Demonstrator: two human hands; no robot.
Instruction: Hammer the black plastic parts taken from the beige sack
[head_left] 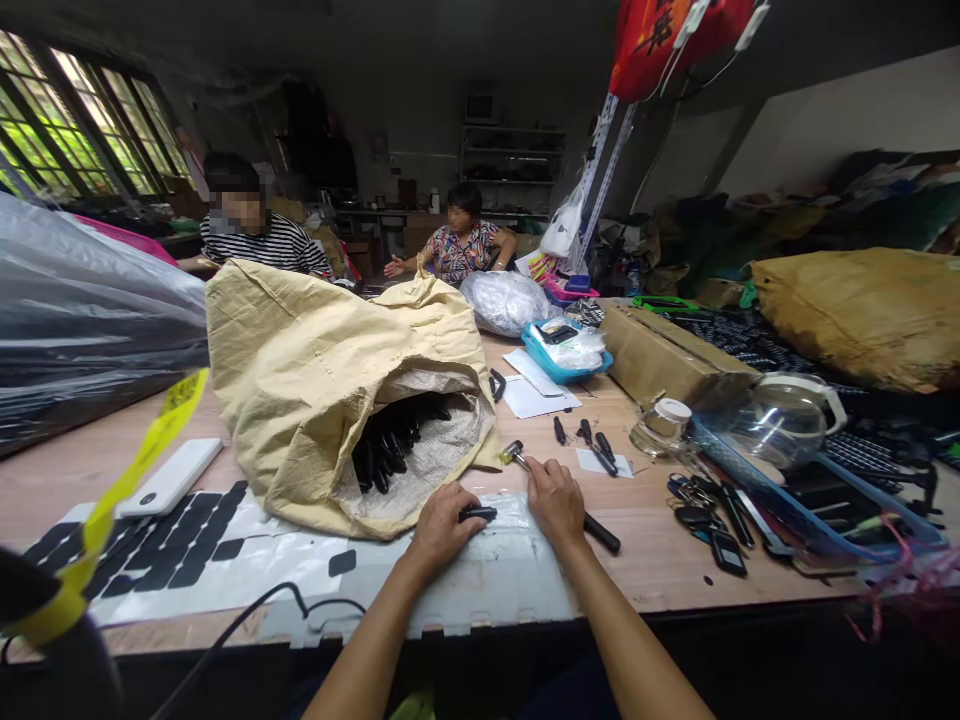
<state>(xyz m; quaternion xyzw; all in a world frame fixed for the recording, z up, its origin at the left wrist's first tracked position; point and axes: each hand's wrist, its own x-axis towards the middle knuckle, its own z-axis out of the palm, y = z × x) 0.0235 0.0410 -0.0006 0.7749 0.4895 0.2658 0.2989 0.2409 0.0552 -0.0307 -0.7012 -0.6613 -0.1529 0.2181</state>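
My left hand (441, 530) rests on the grey work mat (491, 585), its fingers closed on a small black handle-like piece (478, 513) lying at the mat's surface. To its right, my right hand (555, 500) is wrapped round a hammer (603, 534). The hammer's head, metal with a yellowish face, points away to the upper left, and its black grip sticks out below the hand. Just beyond my left hand lies a beige cloth sack (322, 390), its mouth turned toward me. Many long black pieces (390, 445) show inside it.
Loose black pieces (604, 450) lie right of the hammer. Farther right are keys (694, 510), a blue basket (885, 500), a glass jar (660, 428) and a cardboard box (667, 350). A white device (172, 478) and black pads (199, 540) lie left. Two people sit across the table.
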